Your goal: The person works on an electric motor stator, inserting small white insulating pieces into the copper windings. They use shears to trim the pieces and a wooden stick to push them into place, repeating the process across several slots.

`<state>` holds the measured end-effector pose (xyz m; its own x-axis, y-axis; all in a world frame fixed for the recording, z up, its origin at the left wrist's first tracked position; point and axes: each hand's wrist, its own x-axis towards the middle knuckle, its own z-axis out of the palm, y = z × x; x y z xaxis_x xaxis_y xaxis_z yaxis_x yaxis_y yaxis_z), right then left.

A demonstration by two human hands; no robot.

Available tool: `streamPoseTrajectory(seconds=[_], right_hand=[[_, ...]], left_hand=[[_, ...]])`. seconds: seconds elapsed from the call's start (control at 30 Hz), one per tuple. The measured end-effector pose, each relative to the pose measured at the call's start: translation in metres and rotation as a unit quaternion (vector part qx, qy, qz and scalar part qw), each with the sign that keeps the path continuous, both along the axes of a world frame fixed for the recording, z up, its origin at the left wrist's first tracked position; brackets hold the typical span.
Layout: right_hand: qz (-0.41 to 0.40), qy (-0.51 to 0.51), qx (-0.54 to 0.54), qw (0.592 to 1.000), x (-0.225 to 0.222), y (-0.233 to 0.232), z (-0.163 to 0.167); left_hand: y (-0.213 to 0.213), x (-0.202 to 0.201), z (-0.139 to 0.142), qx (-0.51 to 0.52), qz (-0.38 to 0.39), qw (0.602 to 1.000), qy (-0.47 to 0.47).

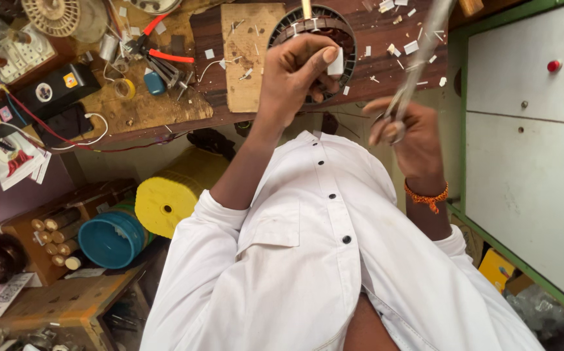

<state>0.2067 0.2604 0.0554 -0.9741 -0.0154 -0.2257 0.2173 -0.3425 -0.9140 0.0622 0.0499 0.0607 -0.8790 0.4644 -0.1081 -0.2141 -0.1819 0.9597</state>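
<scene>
Fingers (308, 55) of the left hand (292, 75) pinch a small white slip (336, 64) against the round motor stator (344, 32) on the tabletop (217, 39); the right hand (405, 130) grips blurred scissors (418, 65) nearby.

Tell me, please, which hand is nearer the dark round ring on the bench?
Left. The left hand overlaps the ring, fingers pinching a white slip; the right hand is apart from it, holding a metal tool.

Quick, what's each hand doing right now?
Left hand: closed, pinching a small white slip at the round motor stator.
Right hand: closed on metal scissors.
</scene>
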Motion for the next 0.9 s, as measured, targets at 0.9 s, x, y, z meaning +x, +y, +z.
streamPoseTrajectory(seconds=[0.9], right_hand=[[0.018,0.012,0.258,0.966,-0.023,-0.050,0.029]], left_hand=[[-0.025,0.066,-0.004,0.004,-0.038,0.998,-0.045]])
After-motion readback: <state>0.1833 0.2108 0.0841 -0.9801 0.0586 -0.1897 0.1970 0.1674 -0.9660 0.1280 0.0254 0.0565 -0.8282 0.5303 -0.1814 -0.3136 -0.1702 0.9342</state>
